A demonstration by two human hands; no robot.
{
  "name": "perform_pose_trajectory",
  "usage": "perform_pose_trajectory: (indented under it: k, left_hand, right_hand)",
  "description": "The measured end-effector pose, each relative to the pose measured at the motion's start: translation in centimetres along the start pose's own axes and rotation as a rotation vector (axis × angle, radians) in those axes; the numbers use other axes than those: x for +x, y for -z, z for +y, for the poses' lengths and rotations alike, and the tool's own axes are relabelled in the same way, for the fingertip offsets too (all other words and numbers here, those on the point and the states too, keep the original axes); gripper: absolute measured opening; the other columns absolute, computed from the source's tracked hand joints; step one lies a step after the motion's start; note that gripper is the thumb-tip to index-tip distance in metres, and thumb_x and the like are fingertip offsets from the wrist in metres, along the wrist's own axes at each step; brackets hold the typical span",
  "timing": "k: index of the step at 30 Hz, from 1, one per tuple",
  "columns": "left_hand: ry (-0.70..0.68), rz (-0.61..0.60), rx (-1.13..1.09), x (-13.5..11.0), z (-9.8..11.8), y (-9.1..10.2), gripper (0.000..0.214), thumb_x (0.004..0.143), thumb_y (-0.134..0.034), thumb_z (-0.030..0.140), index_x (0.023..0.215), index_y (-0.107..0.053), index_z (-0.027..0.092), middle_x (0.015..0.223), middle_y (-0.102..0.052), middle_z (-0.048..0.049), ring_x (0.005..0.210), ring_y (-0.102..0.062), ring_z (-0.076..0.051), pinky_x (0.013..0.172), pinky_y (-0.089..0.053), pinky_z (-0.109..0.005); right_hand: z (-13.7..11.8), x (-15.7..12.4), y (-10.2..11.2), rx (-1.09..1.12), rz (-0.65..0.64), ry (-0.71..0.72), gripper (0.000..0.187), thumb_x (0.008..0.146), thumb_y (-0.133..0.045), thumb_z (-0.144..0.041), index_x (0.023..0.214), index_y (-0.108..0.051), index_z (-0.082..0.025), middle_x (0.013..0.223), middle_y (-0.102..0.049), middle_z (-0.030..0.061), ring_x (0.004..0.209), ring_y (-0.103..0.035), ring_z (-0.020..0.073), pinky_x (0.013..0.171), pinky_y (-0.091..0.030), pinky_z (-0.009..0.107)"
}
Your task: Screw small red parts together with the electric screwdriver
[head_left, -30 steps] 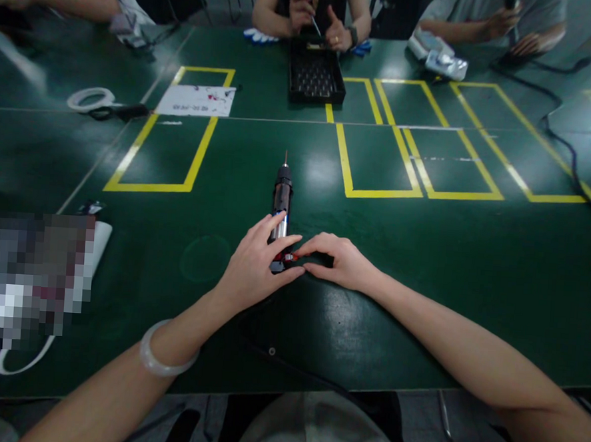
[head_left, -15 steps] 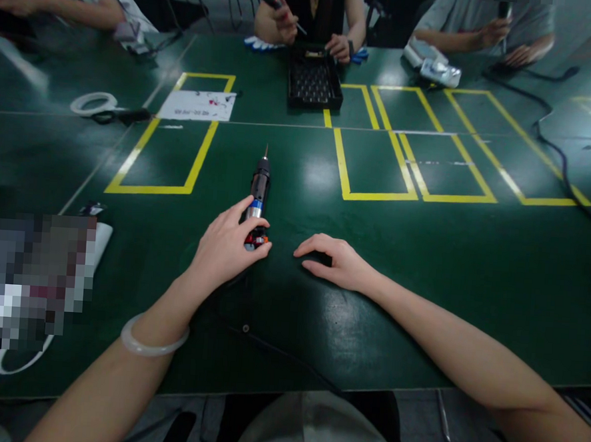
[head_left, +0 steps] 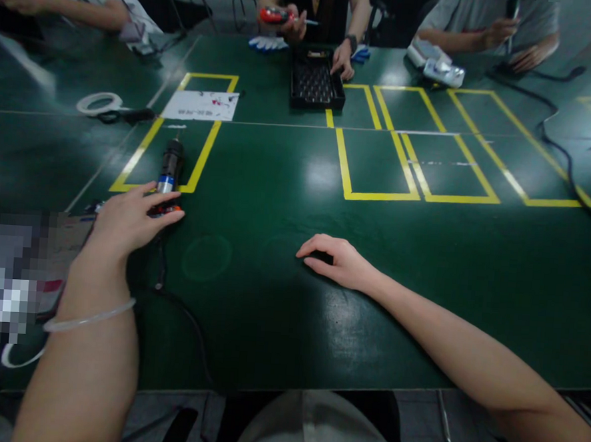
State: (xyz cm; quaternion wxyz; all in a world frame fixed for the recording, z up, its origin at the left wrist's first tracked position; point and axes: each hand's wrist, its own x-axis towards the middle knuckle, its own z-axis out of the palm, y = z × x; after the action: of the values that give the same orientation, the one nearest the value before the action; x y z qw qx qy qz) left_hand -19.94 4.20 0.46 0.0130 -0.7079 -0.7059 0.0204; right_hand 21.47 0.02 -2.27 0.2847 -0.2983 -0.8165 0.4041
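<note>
An electric screwdriver (head_left: 169,173), black with a blue and silver band and a red rear end, lies on the green table (head_left: 280,313) at the left, its tip pointing away across the yellow tape line. My left hand (head_left: 125,220) is closed over its rear end; a pale bangle sits on that wrist. Its black cable (head_left: 179,314) trails back toward me. My right hand (head_left: 336,260) rests on the table near the middle, fingers curled loosely, holding nothing I can see.
Yellow tape rectangles (head_left: 379,166) mark the table. A black tray (head_left: 315,83), a white paper (head_left: 201,105) and a tape roll (head_left: 95,102) lie farther back. Other people sit across the table; one holds a red tool (head_left: 275,14). A black cord (head_left: 560,144) runs at right.
My left hand has dragged the screwdriver from the middle of the table to the left, onto the yellow rectangle's edge. My right hand let go of it and stayed in place.
</note>
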Motion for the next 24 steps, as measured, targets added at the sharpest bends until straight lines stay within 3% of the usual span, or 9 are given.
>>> perform_pose_trajectory:
  k: [7, 14, 19, 24]
  left_hand:
    - [0.151, 0.055, 0.143, -1.0, 2.5, 2.0, 0.049, 0.085, -0.055, 0.052, 0.115, -0.058, 0.014, 0.119, -0.057, -0.0147, 0.103, -0.053, -0.029, 0.087, -0.044, -0.04]
    - [0.232, 0.058, 0.174, -1.4, 3.7, 2.4, 0.042, 0.079, -0.058, 0.053, 0.098, -0.067, 0.016, 0.11, -0.061, -0.0152, 0.097, -0.055, -0.033, 0.082, -0.045, -0.043]
    - [0.301, 0.045, 0.173, -1.5, 3.7, 2.5, 0.044, 0.081, -0.051, 0.054, 0.102, -0.071, 0.02, 0.097, -0.066, -0.0136, 0.09, -0.06, -0.035, 0.076, -0.046, -0.043]
    - [0.334, 0.09, 0.136, -1.7, 3.6, 2.4, 0.047, 0.086, -0.046, 0.049, 0.113, -0.07, 0.019, 0.1, -0.068, -0.0163, 0.091, -0.062, -0.037, 0.075, -0.047, -0.045]
  right_hand:
    - [-0.1, 0.1, 0.0, 0.002, -0.003, -0.011, 0.015, 0.09, -0.058, -0.016, 0.101, -0.068, -0.017, 0.103, -0.07, 0.0075, 0.097, -0.065, 0.0188, 0.091, -0.051, 0.035]
    - [-0.1, 0.1, 0.0, 0.002, -0.003, -0.011, 0.015, 0.09, -0.058, -0.016, 0.101, -0.068, -0.018, 0.102, -0.07, 0.0068, 0.097, -0.066, 0.0187, 0.091, -0.051, 0.035]
    - [0.0, 0.0, 0.0, 0.0, -0.003, -0.011, 0.015, 0.09, -0.058, -0.016, 0.101, -0.068, -0.018, 0.102, -0.07, 0.0068, 0.096, -0.065, 0.0182, 0.09, -0.051, 0.034]
    - [0.1, 0.0, 0.0, 0.004, -0.004, -0.022, 0.015, 0.09, -0.058, -0.017, 0.101, -0.068, -0.019, 0.102, -0.07, 0.006, 0.097, -0.065, 0.0179, 0.091, -0.051, 0.034]
